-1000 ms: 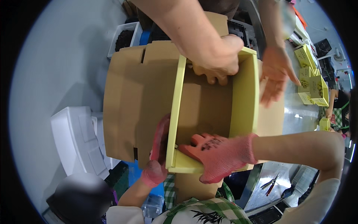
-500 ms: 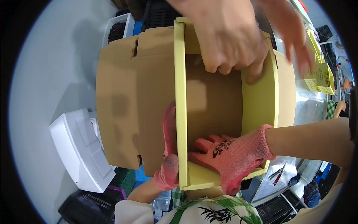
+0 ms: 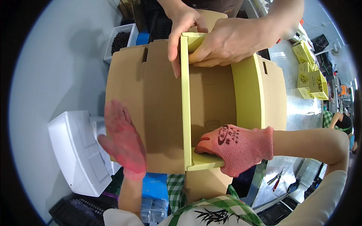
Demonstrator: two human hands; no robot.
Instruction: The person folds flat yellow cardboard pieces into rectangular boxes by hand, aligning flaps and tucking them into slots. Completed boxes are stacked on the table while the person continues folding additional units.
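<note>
There are two pink-gloved hands (image 3: 126,141) (image 3: 243,148), two bare co-worker's hands (image 3: 184,28) (image 3: 233,41), one large yellow-walled box (image 3: 249,94) and at least three smaller yellow printed boxes (image 3: 301,52) (image 3: 303,77) (image 3: 318,86).

The yellow box (image 3: 248,94) is open-topped, its pale, plain walls standing around a brown floor (image 3: 213,96) marked with two rounded tab outlines. Flat brown cardboard (image 3: 162,113) spreads broadly left of the yellow box, notched by a slot; more shows along the yellow box's right side, also slotted.

Bright, diffuse lt; glare on metal desk (image 3: 294,111); soft shadows on grey wall (image 3: 81,64) + in yellow box (image 3: 248,94); L hand (image 3: 126,141) motion-blurred; fisheye bend, dark rim.
</note>
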